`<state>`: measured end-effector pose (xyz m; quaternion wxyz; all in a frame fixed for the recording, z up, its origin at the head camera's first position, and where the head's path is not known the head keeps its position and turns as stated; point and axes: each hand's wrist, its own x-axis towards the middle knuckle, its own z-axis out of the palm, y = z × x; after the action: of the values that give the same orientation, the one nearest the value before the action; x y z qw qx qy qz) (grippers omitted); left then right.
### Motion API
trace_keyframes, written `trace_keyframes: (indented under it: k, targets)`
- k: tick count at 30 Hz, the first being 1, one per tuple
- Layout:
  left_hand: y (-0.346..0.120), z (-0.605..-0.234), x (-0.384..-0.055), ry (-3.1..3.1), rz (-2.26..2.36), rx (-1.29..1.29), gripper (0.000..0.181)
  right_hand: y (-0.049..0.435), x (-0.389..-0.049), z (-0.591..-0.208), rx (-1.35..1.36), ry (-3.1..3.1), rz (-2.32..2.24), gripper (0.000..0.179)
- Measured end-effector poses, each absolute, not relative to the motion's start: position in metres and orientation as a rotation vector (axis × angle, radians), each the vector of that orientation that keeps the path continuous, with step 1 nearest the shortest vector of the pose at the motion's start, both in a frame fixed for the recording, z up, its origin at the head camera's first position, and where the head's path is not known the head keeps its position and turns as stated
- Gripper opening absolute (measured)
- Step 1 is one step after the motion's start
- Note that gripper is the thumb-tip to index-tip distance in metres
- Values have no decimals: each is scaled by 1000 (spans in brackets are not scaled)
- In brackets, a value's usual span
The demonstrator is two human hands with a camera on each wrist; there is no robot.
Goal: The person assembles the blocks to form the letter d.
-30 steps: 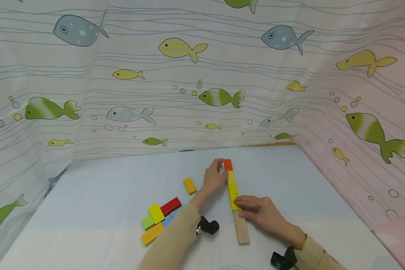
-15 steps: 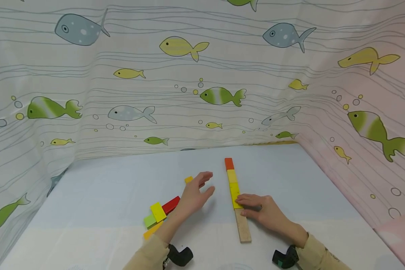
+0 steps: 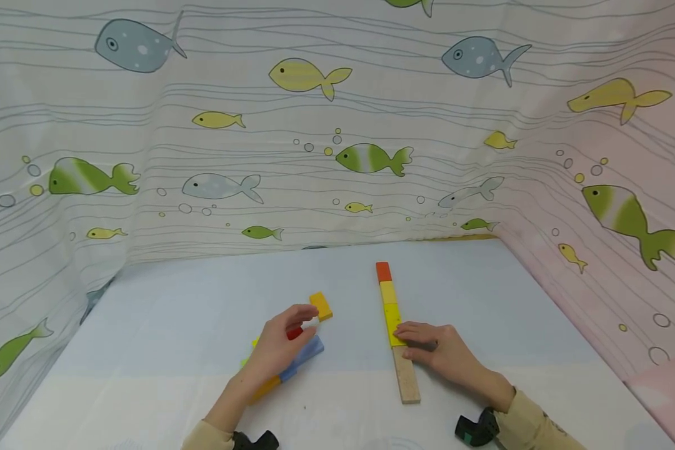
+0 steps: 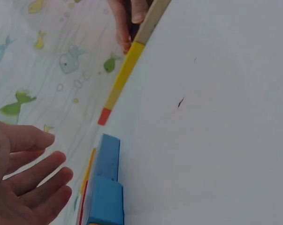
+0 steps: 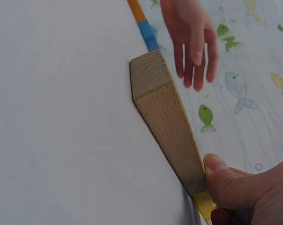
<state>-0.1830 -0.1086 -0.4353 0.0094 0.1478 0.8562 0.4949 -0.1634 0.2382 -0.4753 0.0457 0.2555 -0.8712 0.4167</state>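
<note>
In the head view my left hand [image 3: 278, 340] hovers over the pile of blocks at left centre, fingers parted, thumb apart. Beneath it show blue blocks [image 3: 304, 356], a red block [image 3: 295, 333] and part of an orange block [image 3: 265, 389]. At right, a row of blocks lies end to end: an orange-red block [image 3: 384, 271], yellow blocks [image 3: 390, 312] and a plain wooden block [image 3: 407, 378]. My right hand [image 3: 452, 356] rests on this row, fingertips on the yellow and thumb on the wooden one. The left wrist view shows relaxed, bare left fingers [image 4: 42, 180].
A single orange-yellow block [image 3: 321, 305] lies just beyond the pile. Fish-printed cloth [image 3: 315, 156] hangs behind and beside the white tabletop [image 3: 343, 400]. A black wrist device [image 3: 477, 428] sits at the right sleeve, another [image 3: 257, 441] at the left.
My left hand has left the far end of the row and moved left and nearer, over the pile. My right hand stays at the row.
</note>
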Motion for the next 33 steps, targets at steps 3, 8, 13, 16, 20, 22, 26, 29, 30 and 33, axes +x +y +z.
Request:
trace_keyframes:
  k: [3, 8, 13, 16, 20, 22, 26, 29, 30, 33]
  targets:
    - [-117, -436, -184, 2642, 1520, 466, 33, 238, -163, -475, 774, -2665, 1280, 36]
    - [-133, -437, -190, 2597, 1504, 506, 33, 238, -163, -475, 772, -2670, 1293, 36]
    - [-153, -439, -197, 2586, 1467, 540, 34, 237, -162, -474, 762, -2678, 1290, 37]
    - [-163, -441, -199, 2582, 1474, 585, 35, 237, -161, -472, 761, -2676, 1302, 37]
    - [-172, -444, -201, 2579, 1478, 643, 37, 237, -160, -470, 754, -2675, 1322, 37]
    - [-173, -445, -202, 2565, 1484, 655, 37, 237, -160, -470, 750, -2678, 1329, 37]
    - [-175, -447, -203, 2527, 1454, 657, 38, 237, -161, -471, 751, -2686, 1314, 37]
    - [-175, -449, -202, 2529, 1383, 642, 39, 238, -161, -473, 747, -2686, 1316, 37]
    - [-175, -449, -202, 2537, 1358, 632, 39, 238, -161, -474, 748, -2682, 1316, 37]
    - [-174, -450, -201, 2546, 1315, 612, 41, 237, -161, -474, 744, -2680, 1342, 37]
